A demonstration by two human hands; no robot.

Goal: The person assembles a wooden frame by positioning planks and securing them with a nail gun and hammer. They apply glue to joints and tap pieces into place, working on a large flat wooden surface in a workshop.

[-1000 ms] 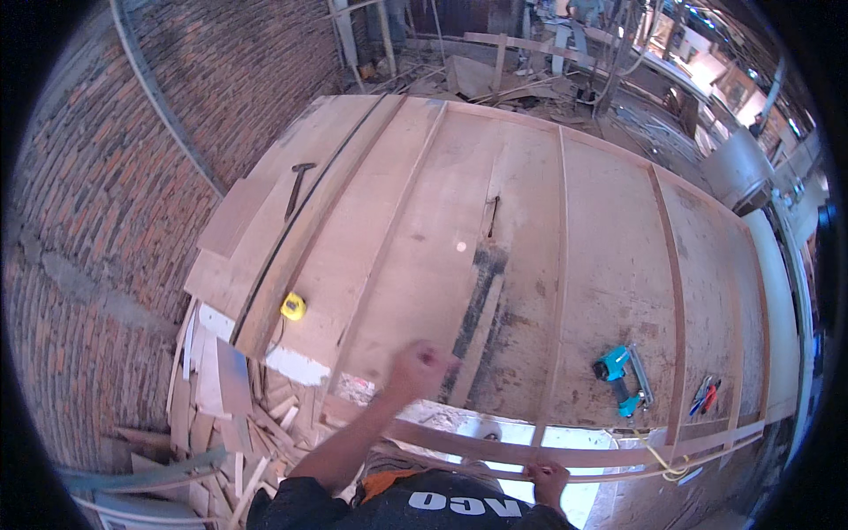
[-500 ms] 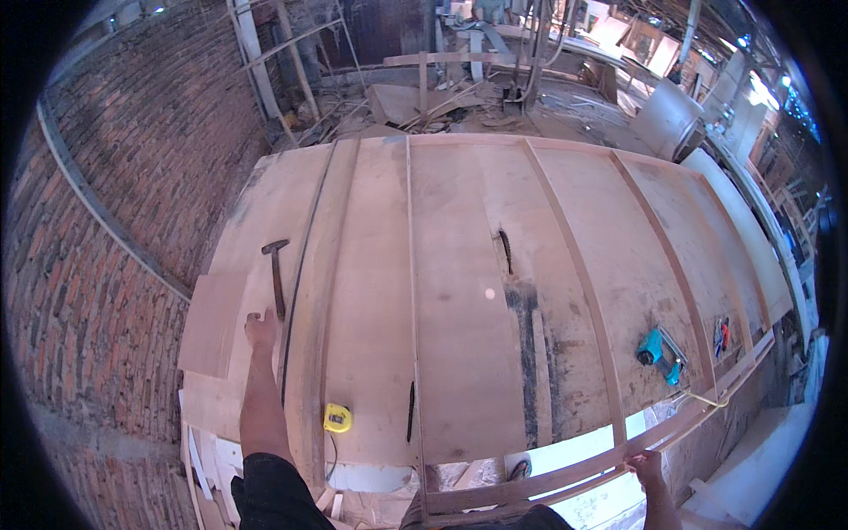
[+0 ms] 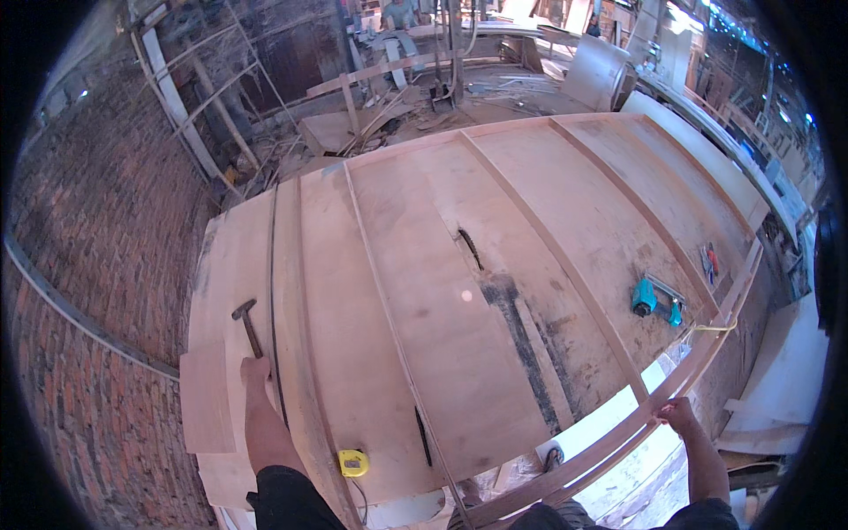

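On the left of a large plywood-topped surface point(image 3: 442, 344) lies a hammer point(image 3: 252, 336), its head pointing away from me. My left hand point(image 3: 256, 369) is closed around the end of its handle. At the lower right my right hand point(image 3: 676, 413) grips the near rail of a wooden frame point(image 3: 609, 444), whose thin crossbars run away from me over the plywood. A yellow tape measure point(image 3: 353, 463) sits near the front edge, and a dark, slim pencil-like stick point(image 3: 423, 435) lies beside a crossbar.
A teal power tool point(image 3: 645, 299) and red-handled pliers point(image 3: 709, 262) lie at the right. A small plywood piece point(image 3: 207, 402) rests at the left edge, near a brick wall point(image 3: 97, 265). Scrap wood point(image 3: 380, 119) is heaped beyond the far edge.
My left hand has closed on the hammer's handle, where before it was beside the handle's end. My right hand stays on the frame. The whole view has turned to the right.
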